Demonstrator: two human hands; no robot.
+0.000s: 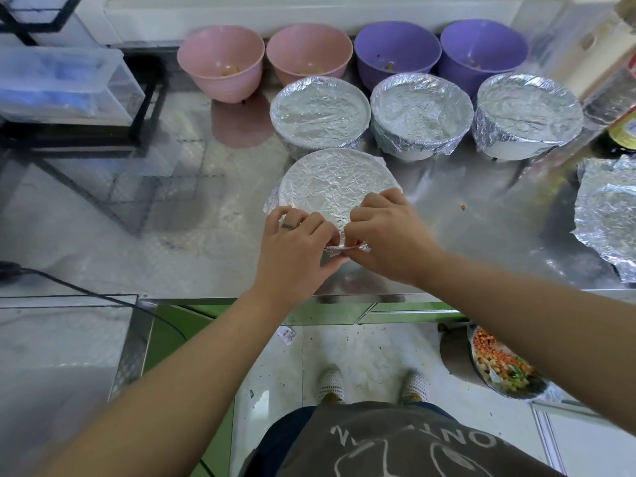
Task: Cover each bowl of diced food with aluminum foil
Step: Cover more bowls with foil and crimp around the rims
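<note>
Along the far edge, pink bowls (pixel 220 60) are sitting left and purple bowls (pixel 397 51) right. Crinkled silver foil (pixel 330 180) is gleaming nearer. Near right, diced food (pixel 495 359) is looking orange and perhaps green.

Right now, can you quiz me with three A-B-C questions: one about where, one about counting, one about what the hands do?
1. Where do the pink bowls stand?
A. Back left of the table
B. On the floor
C. On a chair

2. How many purple bowls are there?
A. One
B. Two
C. Four

3. What are the left hand and right hand doing?
A. Hanging idle
B. Holding a spoon
C. Pinching the edge of the nearest foil cover

Answers:
1 A: they sit in the back row, left of the purple ones.
2 B: two stand side by side at the back.
3 C: fingers of both curl on its near edge.
</note>
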